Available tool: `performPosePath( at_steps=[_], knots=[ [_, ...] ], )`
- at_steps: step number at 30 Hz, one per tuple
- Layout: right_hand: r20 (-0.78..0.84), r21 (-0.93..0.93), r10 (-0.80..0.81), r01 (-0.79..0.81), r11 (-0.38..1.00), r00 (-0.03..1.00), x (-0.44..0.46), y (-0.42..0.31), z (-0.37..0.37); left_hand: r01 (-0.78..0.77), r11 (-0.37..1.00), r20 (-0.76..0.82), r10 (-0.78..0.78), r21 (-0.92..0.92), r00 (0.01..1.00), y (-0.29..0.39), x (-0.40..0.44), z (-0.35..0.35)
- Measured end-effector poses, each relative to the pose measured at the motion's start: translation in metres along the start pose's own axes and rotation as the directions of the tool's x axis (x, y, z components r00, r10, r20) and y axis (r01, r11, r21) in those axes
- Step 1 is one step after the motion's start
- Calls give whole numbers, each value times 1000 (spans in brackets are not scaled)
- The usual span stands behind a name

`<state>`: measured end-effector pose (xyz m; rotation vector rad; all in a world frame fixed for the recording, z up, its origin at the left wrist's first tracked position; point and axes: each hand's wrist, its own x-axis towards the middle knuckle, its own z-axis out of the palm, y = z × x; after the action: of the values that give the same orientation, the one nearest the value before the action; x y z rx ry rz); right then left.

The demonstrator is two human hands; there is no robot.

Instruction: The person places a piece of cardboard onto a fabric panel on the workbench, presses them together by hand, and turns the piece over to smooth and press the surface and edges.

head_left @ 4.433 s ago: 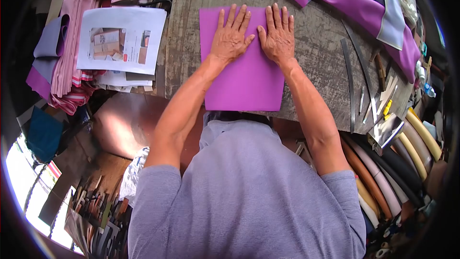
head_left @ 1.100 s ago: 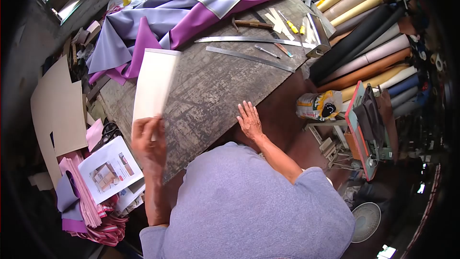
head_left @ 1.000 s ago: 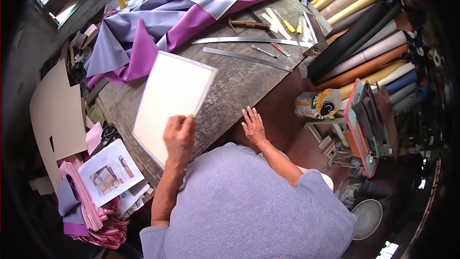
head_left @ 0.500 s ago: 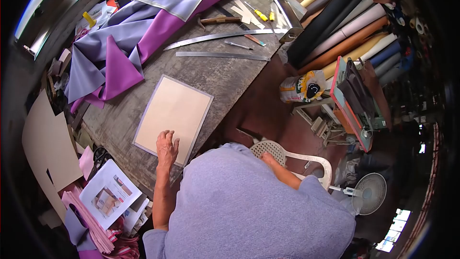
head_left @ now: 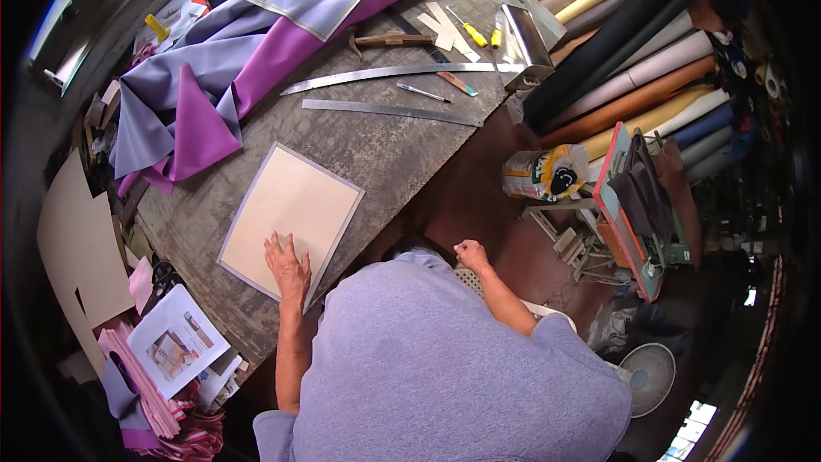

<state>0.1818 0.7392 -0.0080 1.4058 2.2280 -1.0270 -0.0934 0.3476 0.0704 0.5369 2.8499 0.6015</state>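
A cream panel with a thin lavender border lies flat on the worn table, close to its front edge. My left hand rests on the panel's near part, fingers spread, gripping nothing. Off the table to the right, my right hand is over the floor near a white chair, its fingers curled together; what they hold, if anything, is hidden. Beyond the panel are two metal rulers, a pen and a hammer.
Purple and lavender sheets drape over the table's far left. Yellow-handled tools lie near a metal block. Material rolls stack at right. A printed paper sits at lower left; a fan stands lower right.
The cream panel, earlier lifted by my left hand, now lies flat with the hand on it. My right hand left the table edge, dropped by the chair, then rose slightly with its fingers curled.
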Motion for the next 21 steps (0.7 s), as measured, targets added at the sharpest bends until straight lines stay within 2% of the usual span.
performPosePath(
  at_steps=[2,6,8,10,11,15,18,20,21],
  knots=[
    [23,23,-32,31,999,999,32,8,-17,94,994,-54,-92,51,994,5,10,9],
    [98,48,-58,54,997,993,97,16,-53,299,954,-170,-299,-21,939,21,7,6],
    [134,101,-50,36,994,990,120,27,-73,325,943,-186,-333,-73,924,30,-26,5],
    [207,72,-22,7,997,978,139,33,-86,314,941,-212,-335,-127,918,47,-43,1],
    [258,42,-7,-4,999,966,143,34,-93,385,886,-188,-437,-260,880,67,-57,-2],
    [396,-118,36,12,993,918,156,52,-92,512,824,49,-517,-241,855,96,-124,18],
    [475,-266,-8,153,952,880,154,73,-66,580,802,323,-517,-140,793,97,-165,49],
    [544,-384,-63,314,868,837,149,86,-41,596,796,517,-467,-107,717,82,-179,74],
    [590,-458,-4,339,822,807,157,123,-19,595,801,558,-465,-66,687,70,-186,96]
  ],
)
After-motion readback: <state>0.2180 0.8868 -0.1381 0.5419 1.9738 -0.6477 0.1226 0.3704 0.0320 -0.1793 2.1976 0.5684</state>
